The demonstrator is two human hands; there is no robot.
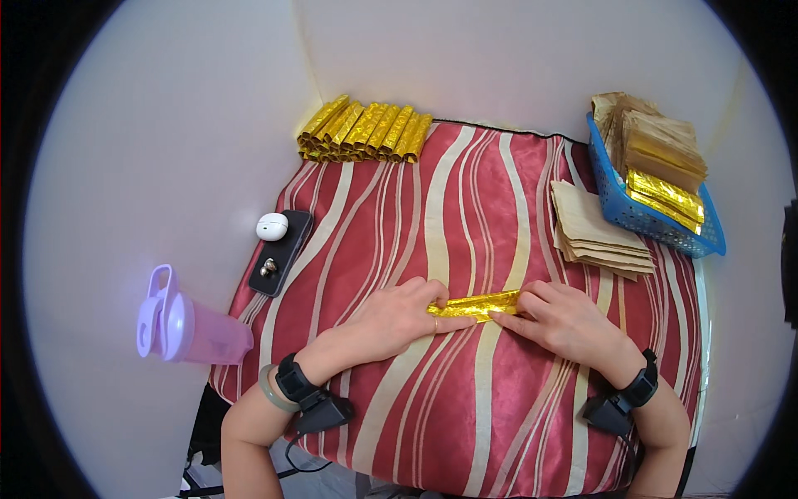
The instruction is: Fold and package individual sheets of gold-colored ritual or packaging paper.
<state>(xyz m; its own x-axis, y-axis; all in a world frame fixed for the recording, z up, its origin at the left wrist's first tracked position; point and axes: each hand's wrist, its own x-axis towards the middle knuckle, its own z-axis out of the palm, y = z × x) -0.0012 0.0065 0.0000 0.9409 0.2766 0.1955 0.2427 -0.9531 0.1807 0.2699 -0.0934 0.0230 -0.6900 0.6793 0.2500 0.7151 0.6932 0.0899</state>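
A narrow strip of gold foil paper (pixel 480 305), rolled or folded lengthwise, lies across the striped red cloth in front of me. My left hand (pixel 397 316) is closed on its left end, with thumb and fingers along the near edge. At the other end my right hand (pixel 567 323) pinches the foil between thumb and curled fingers. Both ends of the strip are partly covered by my fingers. Finished-looking gold foil rolls (pixel 366 126) are piled in a row at the far left. On the right, a fanned stack of tan paper sheets (pixel 594 223) rests beside the basket.
A blue plastic basket (pixel 613 206) with tan and gold paper stands at the far right. Along the left edge lie a dark phone (pixel 288 243), a white earbud case (pixel 272 226) and small shiny items (pixel 268 267). A purple shaker bottle (pixel 212 334) is nearer, left. White walls surround the table.
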